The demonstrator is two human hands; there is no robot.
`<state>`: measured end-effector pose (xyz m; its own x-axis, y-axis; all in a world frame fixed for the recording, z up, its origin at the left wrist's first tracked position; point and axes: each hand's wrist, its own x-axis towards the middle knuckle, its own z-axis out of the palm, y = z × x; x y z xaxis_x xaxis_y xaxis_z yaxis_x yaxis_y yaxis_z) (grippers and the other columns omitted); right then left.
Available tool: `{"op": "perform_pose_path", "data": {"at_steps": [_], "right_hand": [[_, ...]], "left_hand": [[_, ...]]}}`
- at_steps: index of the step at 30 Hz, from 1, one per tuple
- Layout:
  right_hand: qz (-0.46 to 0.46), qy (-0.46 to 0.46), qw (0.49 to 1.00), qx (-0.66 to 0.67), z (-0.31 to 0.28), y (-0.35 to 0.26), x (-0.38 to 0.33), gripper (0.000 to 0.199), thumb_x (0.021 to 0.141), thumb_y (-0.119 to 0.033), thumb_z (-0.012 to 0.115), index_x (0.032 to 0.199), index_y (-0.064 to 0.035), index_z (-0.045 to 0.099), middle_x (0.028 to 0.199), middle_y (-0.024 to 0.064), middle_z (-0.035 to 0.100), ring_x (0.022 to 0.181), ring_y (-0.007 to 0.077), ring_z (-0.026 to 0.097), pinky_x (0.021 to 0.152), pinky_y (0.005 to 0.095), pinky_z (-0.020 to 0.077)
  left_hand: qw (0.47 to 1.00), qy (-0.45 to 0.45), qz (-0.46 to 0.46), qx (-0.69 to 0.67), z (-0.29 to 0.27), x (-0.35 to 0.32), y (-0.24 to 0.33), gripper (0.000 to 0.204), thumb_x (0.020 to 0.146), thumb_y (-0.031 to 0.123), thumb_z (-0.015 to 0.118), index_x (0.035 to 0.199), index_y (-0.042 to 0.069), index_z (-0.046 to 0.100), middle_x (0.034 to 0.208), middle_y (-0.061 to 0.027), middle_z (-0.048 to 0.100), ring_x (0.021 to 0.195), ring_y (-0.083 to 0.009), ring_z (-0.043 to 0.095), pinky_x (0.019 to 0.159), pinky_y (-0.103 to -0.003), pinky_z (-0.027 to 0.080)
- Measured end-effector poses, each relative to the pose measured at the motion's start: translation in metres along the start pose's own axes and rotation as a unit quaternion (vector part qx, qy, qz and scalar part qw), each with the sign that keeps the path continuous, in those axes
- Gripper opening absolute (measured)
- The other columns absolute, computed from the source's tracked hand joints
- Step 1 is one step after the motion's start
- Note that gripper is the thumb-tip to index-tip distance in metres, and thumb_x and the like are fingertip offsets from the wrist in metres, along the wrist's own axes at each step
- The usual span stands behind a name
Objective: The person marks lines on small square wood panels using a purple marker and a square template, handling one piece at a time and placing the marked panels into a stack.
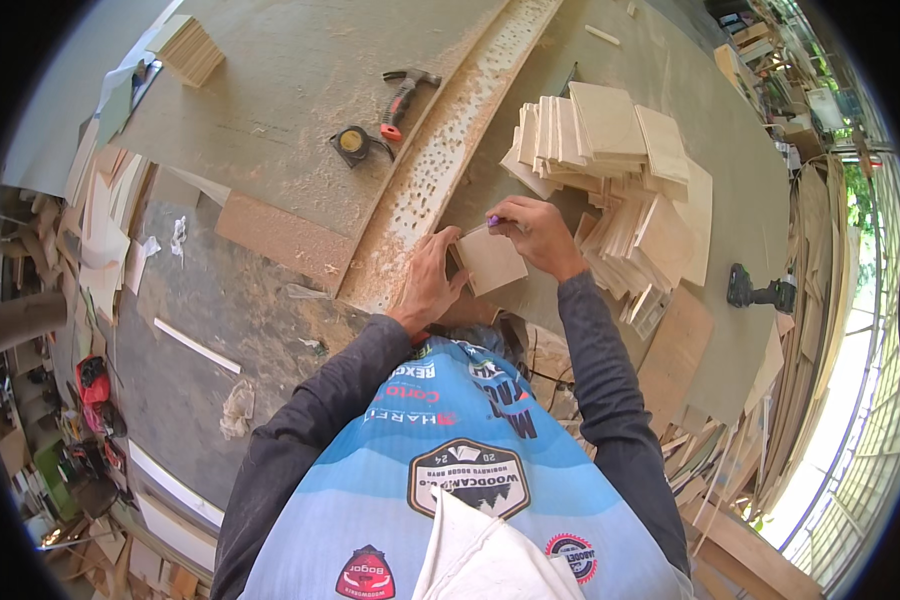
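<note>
Okay, so the piece being worked on is a small square plywood panel [492, 262], held just right of the near end of the long sawdust-strewn strip [432, 155]. Left hand [432, 274] has it gripped along the side nearest that strip. Right hand [538, 236] has its fingertips pinched together on a small purple item [493, 221], right up at the panel's far edge. Too small to tell what the purple thing is.

Progress-wise, I'd call this one panel mid-job, since both hands are on it. Further right of the strip there's a fanned stack of panels [605, 125] and a leaning row of panels [642, 245] nearer the person. Honestly can't tell which of those are finished and which are waiting; no mark shows clearly on any of them.

Tools are all out of hand: claw hammer [402, 103] and tape measure [351, 143] lie left of the strip, and a cordless drill [760, 290] sits well off to its right.
</note>
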<state>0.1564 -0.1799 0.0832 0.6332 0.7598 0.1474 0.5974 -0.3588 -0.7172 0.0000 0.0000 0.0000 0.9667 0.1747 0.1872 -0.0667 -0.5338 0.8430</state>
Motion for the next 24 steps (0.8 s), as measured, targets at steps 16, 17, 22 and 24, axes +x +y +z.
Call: {"op": "perform_pose_path", "data": {"at_steps": [16, 17, 22, 24], "right_hand": [[0.002, 0.017, 1.000, -0.018, 0.001, -0.016, -0.008, 0.015, 0.092, -0.011, 0.079, 0.106, -0.0074, 0.078, 0.100, 0.0092, 0.078, 0.088, 0.0326, 0.076, 0.079, 0.0415, 0.0616], [0.000, 0.019, 1.000, -0.021, 0.002, -0.015, -0.009, 0.014, 0.092, -0.011, 0.079, 0.106, -0.0074, 0.077, 0.100, 0.0092, 0.078, 0.088, 0.0327, 0.076, 0.079, 0.0415, 0.0617], [0.018, 0.014, 1.000, -0.017, 0.003, -0.018, -0.010, 0.014, 0.093, -0.012, 0.079, 0.106, -0.0068, 0.077, 0.100, 0.0096, 0.078, 0.088, 0.0330, 0.076, 0.078, 0.0416, 0.0614], [0.021, 0.012, 1.000, -0.014, 0.004, -0.017, -0.011, 0.014, 0.093, -0.012, 0.079, 0.105, -0.0065, 0.077, 0.100, 0.0096, 0.078, 0.088, 0.0330, 0.076, 0.077, 0.0415, 0.0612]], "left_hand": [[0.999, 0.027, -0.002, -0.034, 0.004, -0.002, -0.005, 0.081, 0.076, 0.006, 0.094, 0.145, 0.002, 0.053, 0.123, -0.0201, 0.072, 0.111, -0.0365, 0.071, 0.098, -0.044, 0.058], [0.999, 0.026, -0.003, -0.037, 0.004, -0.001, -0.005, 0.081, 0.076, 0.006, 0.094, 0.145, 0.002, 0.053, 0.123, -0.0200, 0.072, 0.111, -0.0364, 0.071, 0.098, -0.044, 0.058], [0.998, 0.035, -0.005, -0.046, 0.004, -0.002, -0.005, 0.081, 0.075, 0.006, 0.095, 0.145, 0.002, 0.054, 0.121, -0.0190, 0.072, 0.110, -0.0352, 0.072, 0.098, -0.043, 0.058], [0.998, 0.034, -0.005, -0.044, 0.004, -0.002, -0.005, 0.082, 0.074, 0.007, 0.095, 0.145, 0.002, 0.054, 0.120, -0.0187, 0.072, 0.110, -0.0349, 0.072, 0.098, -0.043, 0.058]]}}
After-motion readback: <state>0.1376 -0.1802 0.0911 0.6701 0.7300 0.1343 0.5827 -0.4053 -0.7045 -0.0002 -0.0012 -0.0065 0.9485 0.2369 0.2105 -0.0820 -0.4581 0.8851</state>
